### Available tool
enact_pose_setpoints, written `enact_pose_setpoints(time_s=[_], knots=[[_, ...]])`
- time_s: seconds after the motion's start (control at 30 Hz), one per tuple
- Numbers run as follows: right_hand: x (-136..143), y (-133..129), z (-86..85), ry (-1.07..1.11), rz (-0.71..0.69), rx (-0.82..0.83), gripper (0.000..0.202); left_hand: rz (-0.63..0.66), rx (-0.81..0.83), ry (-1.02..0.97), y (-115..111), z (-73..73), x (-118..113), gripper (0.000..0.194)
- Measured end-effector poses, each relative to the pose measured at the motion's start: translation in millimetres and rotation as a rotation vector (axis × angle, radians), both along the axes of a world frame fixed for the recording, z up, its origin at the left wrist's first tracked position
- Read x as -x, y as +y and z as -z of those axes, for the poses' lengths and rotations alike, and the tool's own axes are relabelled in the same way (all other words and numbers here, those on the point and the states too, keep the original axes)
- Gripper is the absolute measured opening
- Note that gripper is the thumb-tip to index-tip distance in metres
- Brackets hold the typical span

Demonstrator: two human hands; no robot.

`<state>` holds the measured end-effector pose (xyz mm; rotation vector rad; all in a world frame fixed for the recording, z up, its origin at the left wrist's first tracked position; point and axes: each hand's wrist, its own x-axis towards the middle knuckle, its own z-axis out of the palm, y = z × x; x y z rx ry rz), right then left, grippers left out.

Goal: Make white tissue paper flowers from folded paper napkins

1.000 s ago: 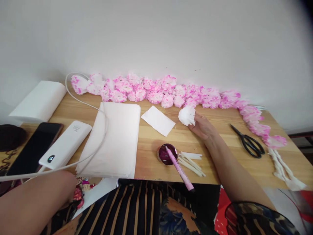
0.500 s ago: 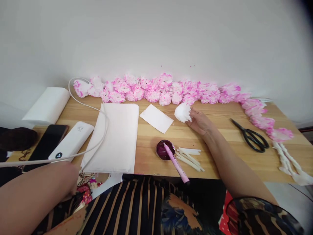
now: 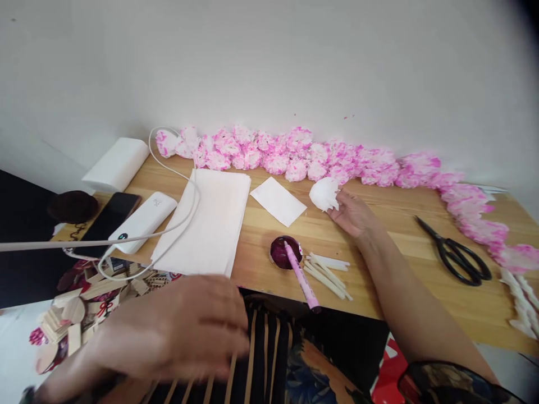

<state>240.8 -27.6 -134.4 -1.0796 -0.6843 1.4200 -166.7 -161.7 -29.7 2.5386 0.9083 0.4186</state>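
Observation:
My right hand (image 3: 356, 216) is closed on a white paper flower (image 3: 324, 194) with a ragged edge, held just above the table. My left hand (image 3: 181, 331), slightly blurred, is over my lap in front of the table edge. Its fingers point right, somewhat apart, and I see nothing in them. Left of the paper flower lies a white paper rectangle (image 3: 278, 201). A pink marker (image 3: 303, 280) leans across a small dark red dish (image 3: 278, 252), with several pale sticks (image 3: 326, 275) beside it. A stack of white paper sheets (image 3: 206, 219) lies further left.
Pink-and-white paper flowers (image 3: 275, 163) line the wall and bend down the right side. Black scissors (image 3: 457, 255) lie on the right. At left are a white power bank (image 3: 145, 221) with a cable, a phone (image 3: 112, 221) and a white pack (image 3: 118, 164). Wooden pieces (image 3: 54, 325) sit below.
My left hand has come up from below the table edge at the left and moved right over my lap. My right hand still holds the paper flower. The view has shifted a little left.

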Motion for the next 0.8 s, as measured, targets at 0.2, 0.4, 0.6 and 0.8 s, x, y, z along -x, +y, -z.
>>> enact_pose_setpoints(time_s=[0.2, 0.4, 0.6, 0.8], knots=[[2.2, -1.7, -0.2, -0.014, -0.021, -0.011, 0.024, -0.477, -0.223, 0.032, 36.0, 74.2, 9.2, 0.025], [3.4, -2.4, -1.7, 0.001, -0.011, -0.002, 0.022, -0.478, -0.156, 0.028, 29.8, 100.1, 9.0, 0.026], [5.8, -3.0, -4.6, 0.038, 0.008, 0.024, 0.023, -0.874, -0.372, 0.111, 17.3, 80.7, 50.3, 0.030], [1.5, -1.6, 0.5, 0.034, -0.040, 0.002, 0.022, -1.010, -0.188, 0.433, 48.7, 62.5, 111.5, 0.063]])
